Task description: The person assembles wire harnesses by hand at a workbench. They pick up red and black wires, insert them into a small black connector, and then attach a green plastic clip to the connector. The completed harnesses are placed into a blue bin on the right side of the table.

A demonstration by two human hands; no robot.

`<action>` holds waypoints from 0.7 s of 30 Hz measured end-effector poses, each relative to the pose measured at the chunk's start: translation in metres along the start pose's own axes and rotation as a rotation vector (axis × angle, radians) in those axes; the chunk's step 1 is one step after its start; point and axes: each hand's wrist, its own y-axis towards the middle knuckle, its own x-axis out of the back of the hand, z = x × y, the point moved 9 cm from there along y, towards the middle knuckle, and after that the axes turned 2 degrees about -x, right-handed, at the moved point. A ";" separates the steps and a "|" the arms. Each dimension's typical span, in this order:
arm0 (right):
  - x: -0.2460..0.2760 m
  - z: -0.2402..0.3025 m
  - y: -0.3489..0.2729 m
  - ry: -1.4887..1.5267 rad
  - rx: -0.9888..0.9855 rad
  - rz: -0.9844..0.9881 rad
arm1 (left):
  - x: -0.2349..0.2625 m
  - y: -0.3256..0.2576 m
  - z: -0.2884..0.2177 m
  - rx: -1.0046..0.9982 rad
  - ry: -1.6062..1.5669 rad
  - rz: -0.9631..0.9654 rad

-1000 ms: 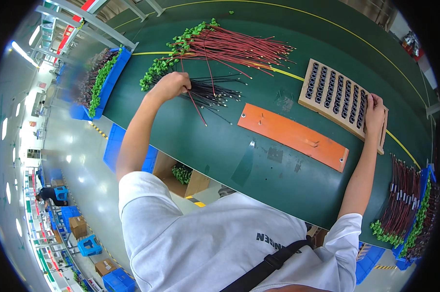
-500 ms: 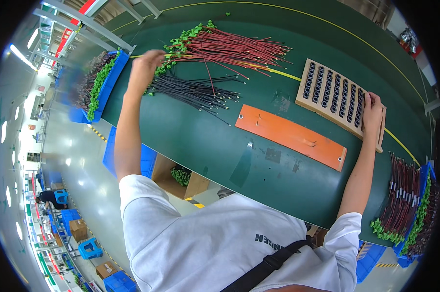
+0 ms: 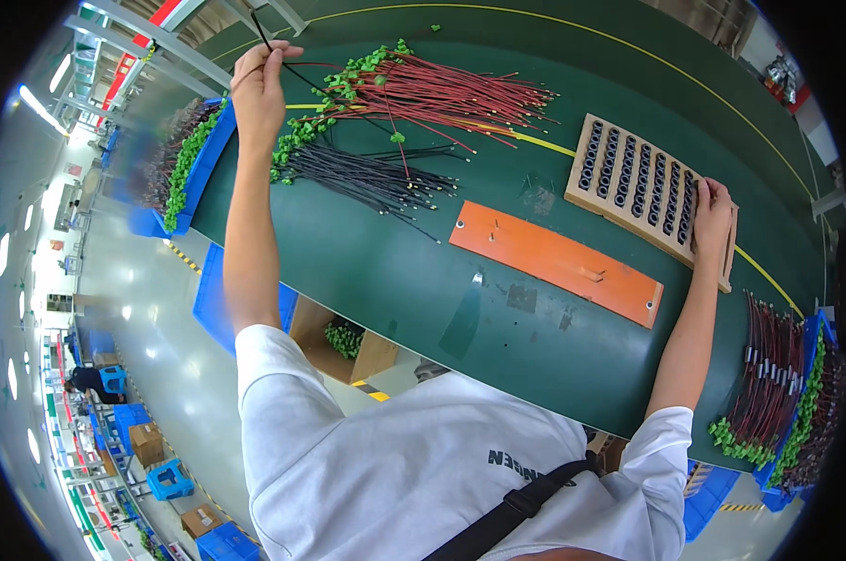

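My left hand (image 3: 259, 89) is raised at the far left of the table, its fingers closed on a black wire (image 3: 297, 73) and a thin red one. Green connectors seem to hang from these wires over the piles. Below and right of that hand lie a pile of red wires (image 3: 460, 92) with green connectors (image 3: 358, 75) and a pile of black wires (image 3: 372, 178). My right hand (image 3: 713, 217) rests at the right end of a wooden tray (image 3: 587, 197) holding rows of black rings (image 3: 643, 178). Its curled fingertips touch the last row; whatever they pinch is hidden.
An orange board (image 3: 554, 266) with upright pins lies near the table's front edge. Blue bins with wires stand at the left (image 3: 199, 173) and right (image 3: 806, 402) ends. More red wires (image 3: 764, 374) lie by the right bin. A cardboard box (image 3: 376, 358) stands below the table.
My left hand has lifted away from the green connectors, up and to the left, drawing out a black and a red wire. The right hand stays at the tray.
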 end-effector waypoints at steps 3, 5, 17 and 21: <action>0.025 0.016 -0.007 0.341 0.044 -0.197 | -0.036 0.008 -0.044 0.212 -0.653 0.004; 0.046 0.035 -0.019 0.579 0.108 -0.293 | -0.068 0.006 -0.108 0.142 -0.482 0.112; 0.007 0.160 -0.187 0.980 -0.237 0.642 | -0.221 -0.141 -0.321 0.536 -1.255 1.122; 0.017 0.155 -0.185 1.047 -0.325 0.548 | -0.222 -0.160 -0.331 0.606 -1.337 1.255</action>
